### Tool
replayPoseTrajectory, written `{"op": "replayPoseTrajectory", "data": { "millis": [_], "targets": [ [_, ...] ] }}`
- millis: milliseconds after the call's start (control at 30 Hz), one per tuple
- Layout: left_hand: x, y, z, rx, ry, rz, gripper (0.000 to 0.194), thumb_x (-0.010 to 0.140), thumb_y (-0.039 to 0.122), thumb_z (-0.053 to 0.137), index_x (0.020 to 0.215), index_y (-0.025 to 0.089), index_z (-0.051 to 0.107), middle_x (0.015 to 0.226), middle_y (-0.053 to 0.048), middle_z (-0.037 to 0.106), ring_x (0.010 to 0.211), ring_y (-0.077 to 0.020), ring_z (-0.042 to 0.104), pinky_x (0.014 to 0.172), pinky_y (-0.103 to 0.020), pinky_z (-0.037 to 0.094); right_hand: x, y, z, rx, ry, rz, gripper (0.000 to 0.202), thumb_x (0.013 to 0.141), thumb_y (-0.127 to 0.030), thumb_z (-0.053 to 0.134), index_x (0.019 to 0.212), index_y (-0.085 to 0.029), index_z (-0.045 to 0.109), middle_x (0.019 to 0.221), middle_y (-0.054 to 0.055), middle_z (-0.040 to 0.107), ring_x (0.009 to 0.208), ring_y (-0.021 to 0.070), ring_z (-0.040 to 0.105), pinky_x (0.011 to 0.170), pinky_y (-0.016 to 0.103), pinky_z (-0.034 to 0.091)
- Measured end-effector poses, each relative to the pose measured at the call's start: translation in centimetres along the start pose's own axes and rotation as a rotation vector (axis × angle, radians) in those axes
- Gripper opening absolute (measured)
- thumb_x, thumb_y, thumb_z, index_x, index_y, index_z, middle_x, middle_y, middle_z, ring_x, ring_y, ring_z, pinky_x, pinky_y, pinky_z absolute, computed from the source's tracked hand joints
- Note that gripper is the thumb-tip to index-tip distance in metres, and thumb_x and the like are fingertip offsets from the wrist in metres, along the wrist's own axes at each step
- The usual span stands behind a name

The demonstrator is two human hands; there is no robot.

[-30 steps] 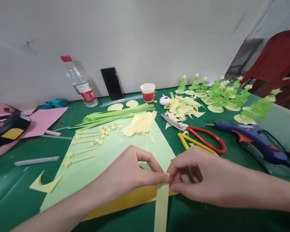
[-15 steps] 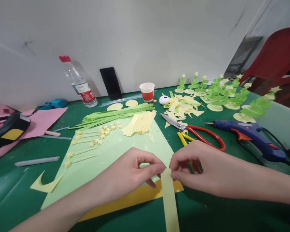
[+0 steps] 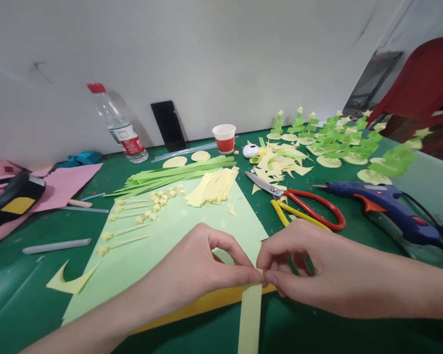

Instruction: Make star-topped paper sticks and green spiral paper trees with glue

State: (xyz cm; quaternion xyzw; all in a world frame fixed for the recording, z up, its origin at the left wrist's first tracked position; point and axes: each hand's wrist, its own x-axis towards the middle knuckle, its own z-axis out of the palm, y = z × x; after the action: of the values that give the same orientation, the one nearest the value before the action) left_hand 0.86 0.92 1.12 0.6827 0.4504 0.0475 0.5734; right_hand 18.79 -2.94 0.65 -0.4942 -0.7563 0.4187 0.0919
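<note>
A pale yellow paper strip [image 3: 250, 319] hangs down toward the bottom edge of the view. My left hand [image 3: 214, 260] pinches its upper end between thumb and forefinger. Fingertip to fingertip with it, my right hand [image 3: 304, 270] is closed on the same end, which the fingers partly cover. Beneath the hands lie a light green sheet [image 3: 184, 231] and a yellow-orange sheet [image 3: 192, 309]. On the green sheet are a fan of pale yellow strips [image 3: 214, 187], several small folded stars [image 3: 160, 198] and several stars on thin stems [image 3: 129, 238].
Red-handled scissors [image 3: 299, 196], yellow-handled scissors [image 3: 280, 214] and a blue glue gun [image 3: 384, 201] lie at right. Paper plants [image 3: 328, 142] stand behind them. A bottle [image 3: 127, 135], a phone [image 3: 169, 126] and a paper cup [image 3: 225, 139] line the wall; green strips [image 3: 170, 174] lie before them.
My fingertips have drawn together at the strip's top end, the left hand shifting slightly right. The strip's lower part has swung left, and its end is more covered by the fingers.
</note>
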Motion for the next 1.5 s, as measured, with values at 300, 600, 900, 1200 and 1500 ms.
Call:
{"op": "replayPoseTrajectory", "data": {
  "millis": [300,600,900,1200,1500],
  "targets": [
    [-0.1,0.1,0.4,-0.091,-0.078,-0.068,0.017,0.060,0.028,0.071,0.055,0.017,0.059,0.059,0.003,0.057,0.064,-0.0155,0.052,0.062,-0.026,0.040,0.2,0.1,0.3,0.083,0.139,0.018,0.016,0.073,-0.029,0.055,0.072,-0.018,0.067,0.051,-0.002,0.049,0.053,0.0088,0.043,0.048,0.017,0.033],
    [0.5,-1.1,1.0,-0.151,-0.121,-0.063,0.024,0.054,0.030,0.075,0.055,0.016,0.054,0.062,0.003,0.058,0.063,-0.0150,0.053,0.057,-0.024,0.037,0.1,-0.1,1.0,0.179,0.102,0.036,0.013,0.071,-0.028,0.057,0.068,-0.018,0.065,0.053,-0.003,0.050,0.049,0.0065,0.040,0.043,0.015,0.030],
    [0.8,-0.9,1.7,-0.185,-0.071,-0.076,0.016,0.054,0.020,0.074,0.054,0.016,0.058,0.056,0.006,0.057,0.058,-0.0097,0.047,0.055,-0.019,0.034,0.5,0.1,1.3,0.195,0.053,0.086,0.007,0.064,-0.022,0.057,0.059,-0.017,0.058,0.046,-0.006,0.041,0.043,0.0039,0.031,0.038,0.013,0.022],
    [0.4,-0.5,0.7,-0.121,-0.061,-0.016,0.007,0.065,0.022,0.068,0.059,0.018,0.069,0.061,0.005,0.061,0.060,-0.0110,0.047,0.058,-0.019,0.038,0.7,0.0,0.7,0.247,0.107,0.056,0.005,0.065,-0.016,0.053,0.062,-0.016,0.056,0.049,-0.005,0.044,0.045,0.0043,0.035,0.038,0.014,0.023],
    [0.1,-0.7,0.4,-0.108,-0.084,-0.001,0.011,0.071,0.024,0.064,0.066,0.019,0.071,0.063,0.004,0.063,0.059,-0.0099,0.046,0.056,-0.018,0.037,0.6,0.1,-0.2,0.163,0.105,0.021,0.012,0.072,-0.020,0.051,0.068,-0.019,0.061,0.057,-0.003,0.055,0.049,0.0059,0.043,0.042,0.014,0.030]
  ]
}}
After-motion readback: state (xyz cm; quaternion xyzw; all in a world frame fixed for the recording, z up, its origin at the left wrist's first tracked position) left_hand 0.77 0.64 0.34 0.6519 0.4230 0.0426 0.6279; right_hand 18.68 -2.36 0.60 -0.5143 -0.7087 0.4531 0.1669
